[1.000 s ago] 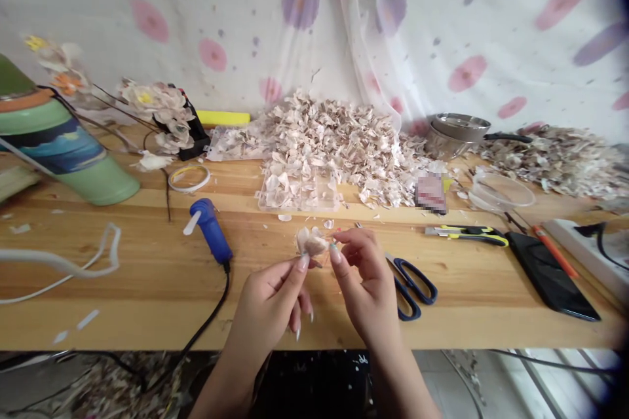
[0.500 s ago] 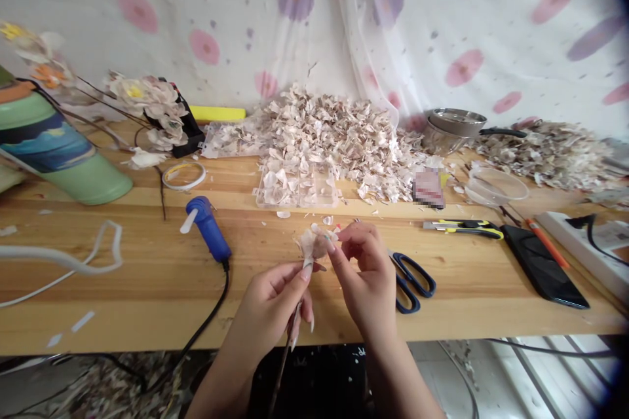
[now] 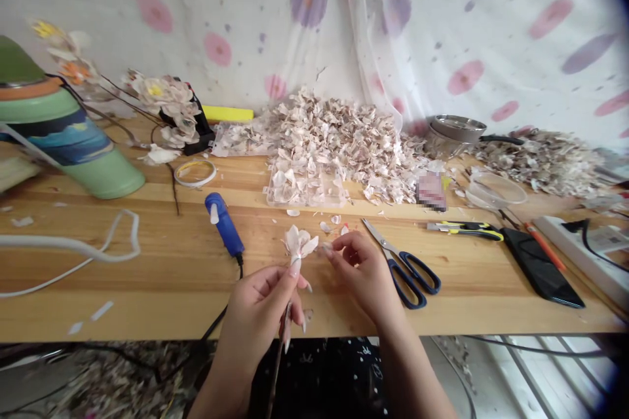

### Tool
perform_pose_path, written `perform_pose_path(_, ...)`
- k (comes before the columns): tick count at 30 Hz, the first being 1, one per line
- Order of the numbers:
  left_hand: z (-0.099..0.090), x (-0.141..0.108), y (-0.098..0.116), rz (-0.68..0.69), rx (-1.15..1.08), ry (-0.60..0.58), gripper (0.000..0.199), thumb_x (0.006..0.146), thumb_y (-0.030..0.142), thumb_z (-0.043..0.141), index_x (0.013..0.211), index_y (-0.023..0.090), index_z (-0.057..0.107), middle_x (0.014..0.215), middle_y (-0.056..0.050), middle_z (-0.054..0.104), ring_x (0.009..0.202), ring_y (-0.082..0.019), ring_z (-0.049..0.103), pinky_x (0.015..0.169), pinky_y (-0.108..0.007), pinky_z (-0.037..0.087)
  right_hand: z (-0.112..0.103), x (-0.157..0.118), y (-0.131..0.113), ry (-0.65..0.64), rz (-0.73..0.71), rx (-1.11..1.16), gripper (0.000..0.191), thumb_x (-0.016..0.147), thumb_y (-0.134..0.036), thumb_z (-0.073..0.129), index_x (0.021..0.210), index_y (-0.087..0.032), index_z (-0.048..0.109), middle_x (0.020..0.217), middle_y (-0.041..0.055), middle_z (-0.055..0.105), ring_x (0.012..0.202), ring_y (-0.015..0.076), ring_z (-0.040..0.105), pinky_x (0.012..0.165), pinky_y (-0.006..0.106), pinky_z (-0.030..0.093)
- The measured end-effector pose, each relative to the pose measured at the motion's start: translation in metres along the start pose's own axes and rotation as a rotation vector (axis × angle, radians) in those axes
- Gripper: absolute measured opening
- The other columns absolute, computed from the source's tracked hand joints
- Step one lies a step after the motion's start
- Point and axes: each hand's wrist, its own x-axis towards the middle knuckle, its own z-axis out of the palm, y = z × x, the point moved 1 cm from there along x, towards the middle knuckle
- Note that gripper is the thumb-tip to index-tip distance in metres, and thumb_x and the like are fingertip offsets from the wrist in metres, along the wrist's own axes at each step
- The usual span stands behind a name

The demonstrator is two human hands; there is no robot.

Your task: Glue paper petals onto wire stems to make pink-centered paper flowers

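Note:
Between thumb and fingers, my left hand pinches a thin brown stem topped by a small white petal flower. The flower stands upright with its petals spread. To its right, apart from the petals, my right hand has thumb and fingertips pressed together; what they hold, if anything, is too small to tell. Dark-handled scissors lie just right of that hand. A few loose petals rest on the wood behind the hands.
A large petal heap lies behind a clear divided box. At left are a blue glue gun, a tape ring and a green bottle. A yellow cutter and a black phone lie at right.
My right hand has moved away from the flower, whose petals now show spread open. The scissors' blades have come into view. My left hand still holds the stem.

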Motion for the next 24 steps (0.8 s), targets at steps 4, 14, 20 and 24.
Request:
perform_pose_path(4,-0.01,-0.007,-0.001,-0.031,-0.014,0.022,0.042,0.073,0.055,0.072,0.073,0.013,0.068,0.04,0.002,0.056,0.029,-0.004,0.039,0.034,-0.013,0.025,0.013,-0.004,0.0,-0.091,0.03,-0.207,0.009,0.084,-0.026,0.064,0.081,-0.018,0.066,0.081,0.0014,0.061,0.061,0.0124,0.052,0.058,0.026,0.043)
perform_pose_path(14,-0.049,-0.019,-0.01,-0.021,0.001,-0.036,0.046,0.073,0.055,0.071,0.089,0.012,0.073,0.043,0.0,0.059,0.032,-0.007,0.042,0.035,-0.016,0.028,0.017,0.0,0.004,0.002,-0.012,-0.417,0.029,0.083,-0.028,0.067,0.11,-0.017,0.068,0.099,0.0074,0.063,0.07,0.0168,0.059,0.069,0.034,0.05)
perform_pose_path(20,-0.063,-0.045,0.002,-0.041,-0.071,0.147,0.043,0.069,0.055,0.075,0.084,0.014,0.073,0.039,0.002,0.055,0.034,-0.006,0.04,0.037,-0.014,0.028,0.032,-0.003,-0.026,0.055,-0.211,-0.323,0.017,0.088,-0.028,0.063,0.1,-0.017,0.069,0.091,0.006,0.063,0.071,0.0162,0.058,0.072,0.034,0.051)
perform_pose_path(24,-0.071,-0.053,0.002,-0.051,-0.114,0.173,0.045,0.068,0.056,0.077,0.082,0.014,0.072,0.039,0.002,0.055,0.035,-0.006,0.041,0.037,-0.014,0.029,0.067,0.008,-0.05,-0.218,-0.237,-0.289,0.022,0.086,-0.029,0.067,0.105,-0.018,0.069,0.104,0.0088,0.066,0.087,0.0193,0.063,0.082,0.036,0.051)
